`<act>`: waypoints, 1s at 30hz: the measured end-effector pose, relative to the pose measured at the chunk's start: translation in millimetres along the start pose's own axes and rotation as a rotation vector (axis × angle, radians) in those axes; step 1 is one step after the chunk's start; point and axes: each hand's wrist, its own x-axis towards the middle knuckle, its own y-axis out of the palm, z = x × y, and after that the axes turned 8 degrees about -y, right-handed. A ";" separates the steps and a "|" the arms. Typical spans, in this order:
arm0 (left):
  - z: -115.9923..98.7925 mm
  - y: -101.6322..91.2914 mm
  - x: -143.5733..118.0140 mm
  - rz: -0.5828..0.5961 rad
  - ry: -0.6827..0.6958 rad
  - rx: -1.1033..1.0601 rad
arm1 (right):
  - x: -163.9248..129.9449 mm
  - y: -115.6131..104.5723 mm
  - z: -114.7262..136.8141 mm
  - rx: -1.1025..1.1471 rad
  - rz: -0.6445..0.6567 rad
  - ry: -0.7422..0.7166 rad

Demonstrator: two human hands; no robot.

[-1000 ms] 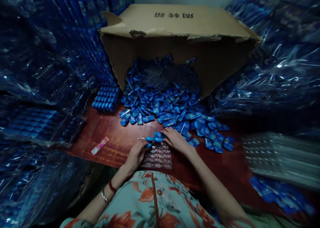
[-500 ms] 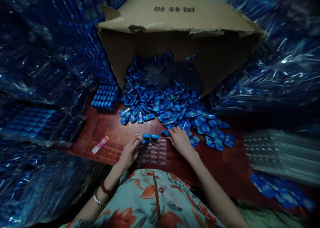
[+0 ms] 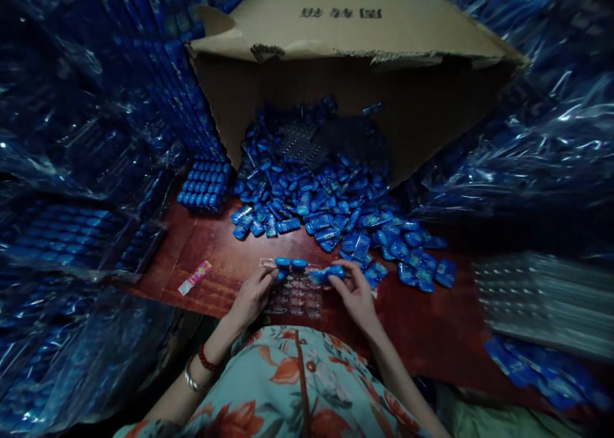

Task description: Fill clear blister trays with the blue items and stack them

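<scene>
A clear plastic blister tray (image 3: 304,305) lies on the table in front of me. Two shiny blue oval packets (image 3: 291,262) sit side by side at its far edge. My left hand (image 3: 253,297) is at the tray's left side, fingers closed on another small blue packet (image 3: 282,274) just below those two. Above the tray's right edge, my right hand (image 3: 355,292) pinches a blue wrapped packet (image 3: 333,272) between thumb and fingers. Beyond both hands, a large heap of loose blue packets (image 3: 307,188) spills toward me.
An open cardboard box (image 3: 345,25) lies on its side around the heap. A filled tray stack (image 3: 204,185) stands left of it, near a pink strip (image 3: 195,278). Empty clear trays (image 3: 542,300) lie on the right. Plastic-wrapped blue goods (image 3: 71,137) rise at both sides.
My right hand has drawn back from the heap's near edge with a blue packet, bringing it over the tray. My left hand stays almost where it was.
</scene>
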 end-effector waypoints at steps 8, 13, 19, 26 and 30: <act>2.2 -1.5 4.0 0.117 0.052 0.041 | -9.7 25.0 -2.6 -0.428 0.285 -0.551; -7.9 -5.5 19.7 0.206 0.033 0.054 | 9.9 35.9 32.3 -0.911 0.576 -0.511; -12.2 2.0 25.6 0.171 0.124 0.176 | 16.9 48.6 43.6 -1.067 0.606 -0.461; 2.2 10.7 9.6 -0.154 0.075 0.072 | -5.6 38.4 14.0 -0.925 0.305 -0.533; 17.2 6.5 48.6 -0.299 -0.200 -0.013 | 12.6 26.8 20.6 -0.855 0.151 -0.538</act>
